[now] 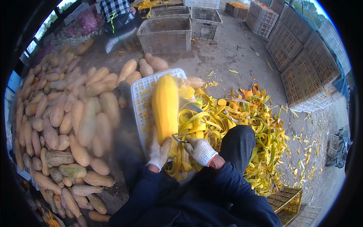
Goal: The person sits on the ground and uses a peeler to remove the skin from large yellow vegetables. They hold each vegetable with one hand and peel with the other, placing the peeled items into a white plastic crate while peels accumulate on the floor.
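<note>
A long, peeled yellow squash (165, 105) stands tilted over a white plastic crate (137, 105), its lower end towards me. My left hand (160, 151), in a whitish knit glove, grips that lower end. In my right hand (200, 150), also gloved, is a metal peeler (179, 138), its head at the lower right side of the squash. Long yellow peel strips (195, 122) lie heaped under and beside the peeler. The palm side of my left hand is hidden.
Unpeeled tan squashes (58, 110) cover the floor at left. A broad peel heap (263, 136) lies right of my knee (241, 142). Grey crates (164, 37) stand ahead, stacked crates (309, 71) at right, a yellow crate (286, 200) at lower right. Another person (116, 17) sits at upper left.
</note>
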Demonstrator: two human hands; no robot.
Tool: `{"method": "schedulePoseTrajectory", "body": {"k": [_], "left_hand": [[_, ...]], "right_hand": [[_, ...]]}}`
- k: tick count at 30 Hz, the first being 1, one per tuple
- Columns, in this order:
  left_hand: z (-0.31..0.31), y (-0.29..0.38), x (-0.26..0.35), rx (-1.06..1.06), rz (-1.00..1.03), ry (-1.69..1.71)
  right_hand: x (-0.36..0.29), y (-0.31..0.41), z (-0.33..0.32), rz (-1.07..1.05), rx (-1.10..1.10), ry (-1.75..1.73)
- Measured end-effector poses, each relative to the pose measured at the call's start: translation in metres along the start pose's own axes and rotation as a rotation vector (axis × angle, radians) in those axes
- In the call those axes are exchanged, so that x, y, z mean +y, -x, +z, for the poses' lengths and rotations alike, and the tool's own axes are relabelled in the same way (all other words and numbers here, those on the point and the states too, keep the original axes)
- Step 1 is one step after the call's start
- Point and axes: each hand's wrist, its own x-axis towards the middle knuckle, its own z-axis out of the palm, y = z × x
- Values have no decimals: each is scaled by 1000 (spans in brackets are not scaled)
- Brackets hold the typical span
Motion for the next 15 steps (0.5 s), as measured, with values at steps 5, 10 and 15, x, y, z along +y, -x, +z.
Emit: {"method": "schedulePoseTrajectory", "body": {"k": [5, 10, 15], "left_hand": [[3, -3, -5, 29, -1, -4], [4, -5, -12, 26, -28, 65], [3, -2, -3, 10, -65, 84]], "right_hand": [[13, -178, -64, -56, 127, -48], [26, -313, -76, 171, 22, -531], [65, -320, -48, 85, 101, -600]]}}
